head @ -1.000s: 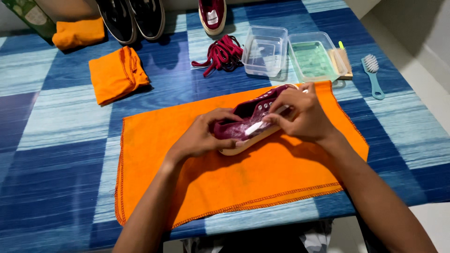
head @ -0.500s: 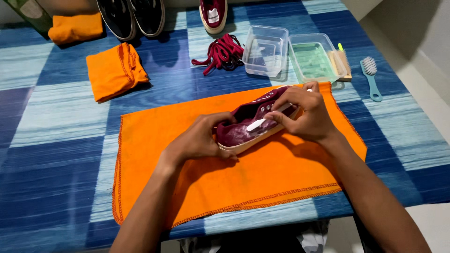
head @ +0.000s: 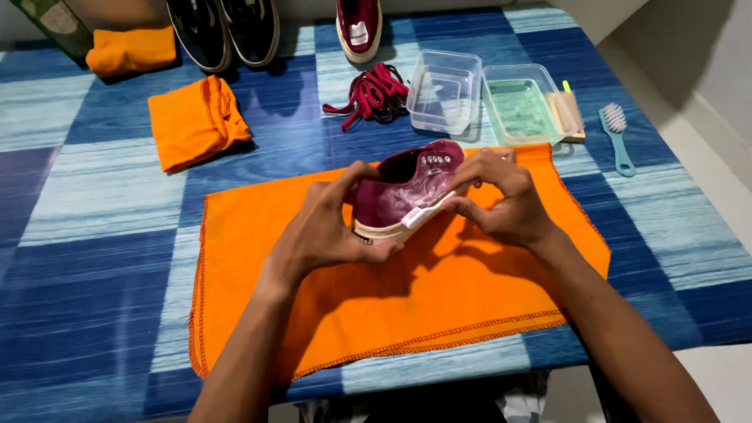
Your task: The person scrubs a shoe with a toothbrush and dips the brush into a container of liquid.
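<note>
— Maroon shoe [head: 407,188], where's it at?
— Centre of table [head: 94,258], over the orange cloth [head: 439,298]. Left hand [head: 325,231] wraps the heel end, fingers closed on it.
— Right hand [head: 505,196]?
— Closed on a small white brush [head: 427,213], bristles vs the shoe's side.
— Other stuff?
— Laces [head: 374,95] at 12, two clear tubs [head: 443,91] w/ a 2nd brush [head: 616,135] at 1–2 o'clock, folded cloth [head: 196,121] at 10.

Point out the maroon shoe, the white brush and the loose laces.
maroon shoe [head: 395,192], head view, foamy side panel.
white brush [head: 427,211], head view, bristle head against the shoe.
loose laces [head: 374,95], head view, middle of the pile.
</note>
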